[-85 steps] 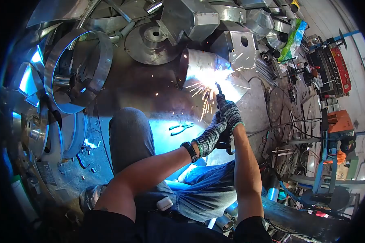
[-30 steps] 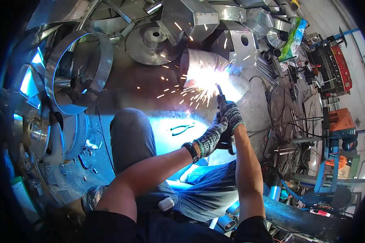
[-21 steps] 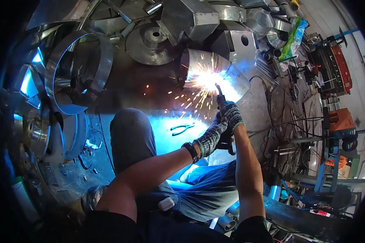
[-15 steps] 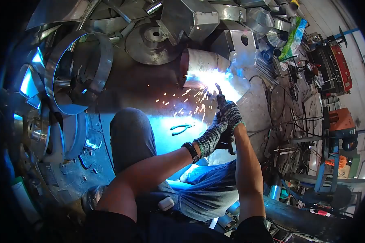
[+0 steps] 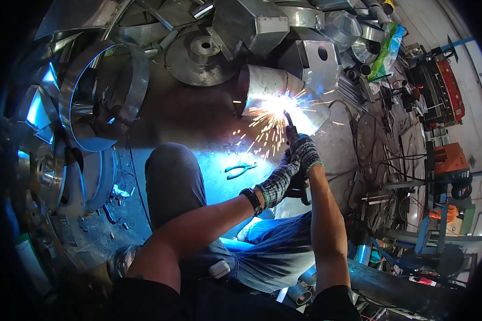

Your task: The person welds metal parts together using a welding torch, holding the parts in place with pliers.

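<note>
Good work here calls for a short, even arc and a slow, constant torch angle, both wrists braced together. The right hand point(image 5: 307, 151) has its gloved fingers closed around the welding torch point(image 5: 290, 121); the left hand point(image 5: 279, 183) presses in just below — its fingers are mostly hidden, so I cannot tell its grip. The steel cylinder point(image 5: 263, 81) lies on its side beyond the fingers, by the torch tip — apart from both gloves.
</note>
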Motion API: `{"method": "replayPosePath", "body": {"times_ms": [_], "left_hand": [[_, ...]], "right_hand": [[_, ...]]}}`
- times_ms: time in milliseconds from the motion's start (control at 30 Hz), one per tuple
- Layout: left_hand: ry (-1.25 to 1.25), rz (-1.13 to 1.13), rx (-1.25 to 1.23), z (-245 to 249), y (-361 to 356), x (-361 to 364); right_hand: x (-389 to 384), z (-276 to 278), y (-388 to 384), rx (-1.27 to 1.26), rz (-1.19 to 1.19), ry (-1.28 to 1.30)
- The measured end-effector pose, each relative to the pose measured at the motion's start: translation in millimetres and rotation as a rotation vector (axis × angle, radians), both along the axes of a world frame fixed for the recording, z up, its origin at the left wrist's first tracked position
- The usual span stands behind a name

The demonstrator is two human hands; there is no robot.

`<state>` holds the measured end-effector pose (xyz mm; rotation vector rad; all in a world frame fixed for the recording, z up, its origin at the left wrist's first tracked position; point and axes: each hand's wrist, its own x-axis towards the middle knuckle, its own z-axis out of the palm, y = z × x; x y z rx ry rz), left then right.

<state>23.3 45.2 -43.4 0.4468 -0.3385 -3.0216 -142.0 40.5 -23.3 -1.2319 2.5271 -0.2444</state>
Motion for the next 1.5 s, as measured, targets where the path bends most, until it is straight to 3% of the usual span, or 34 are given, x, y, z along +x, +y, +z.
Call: {"method": "replayPosePath", "body": {"times_ms": [100, 167, 233, 567, 633, 700, 800, 867, 1000, 1100, 1167, 1200, 1233, 1300, 1367, 1400, 1500], "left_hand": [[-0.018, -0.007, 0.009, 3.8, -0.1, 1.4], [-0.024, -0.005, 0.009, 10.5, -1.1, 3.5], [-0.071, 0.011, -0.043, 14.8, -1.6, 3.9], [-0.043, -0.007, -0.020, 7.2, -1.0, -0.8], [-0.190, -0.029, -0.076, 4.0, 0.9, -6.0], [-0.070, 0.005, -0.023, 10.1, -0.2, 2.9], [-0.075, -0.016, -0.013, -0.4, 2.3, -2.1], [-0.058, -0.011, 0.016, -3.2, 3.5, -2.2], [-0.065, -0.008, 0.027, -0.3, 4.1, -1.8], [-0.068, 0.000, 0.032, 7.9, 1.8, 2.0], [-0.099, 0.007, -0.006, 12.0, 1.3, 2.0], [-0.059, -0.012, 0.012, 8.2, 0.1, 1.5], [-0.060, -0.012, -0.004, 6.5, 0.7, 1.3], [-0.037, 0.005, 0.006, 1.6, 2.6, -1.2], [-0.027, -0.001, 0.004, -1.3, 3.6, -1.4], [-0.016, -0.006, 0.001, 1.4, 2.6, -0.4], [-0.055, -0.024, -0.019, 7.9, 1.1, 2.9]], "right_hand": [[-4.1, -6.5, -1.6, 0.079, 0.046, 0.075], [-3.7, -5.9, 0.5, -0.006, -0.072, -0.072], [-8.7, -7.2, -1.7, 0.123, -0.033, -0.038], [-6.3, -9.7, 0.8, 0.061, -0.112, -0.084], [-8.8, -12.4, 0.6, 0.113, 0.154, 0.098], [-9.4, -10.2, 0.8, 0.259, 0.213, 0.163], [0.2, 7.1, -2.7, 0.231, 0.097, 0.037], [-6.9, -3.6, 1.8, 0.236, 0.280, 0.175], [-3.2, 3.5, 4.1, 0.179, 0.379, 0.218], [-4.3, 1.1, -0.7, 0.249, 0.287, 0.176], [1.2, 7.9, -3.5, 0.195, 0.071, -0.036], [0.5, 3.4, -2.6, 0.171, 0.248, 0.164], [3.9, 1.7, 1.0, 0.053, -0.083, -0.066], [-2.0, -4.5, 2.4, 0.100, 0.028, 0.013], [-5.0, -3.0, 7.3, 0.126, 0.310, 0.159], [-2.0, -6.1, 4.0, 0.051, -0.034, -0.055], [0.8, -4.5, 3.7, 0.034, -0.090, -0.116]]}}
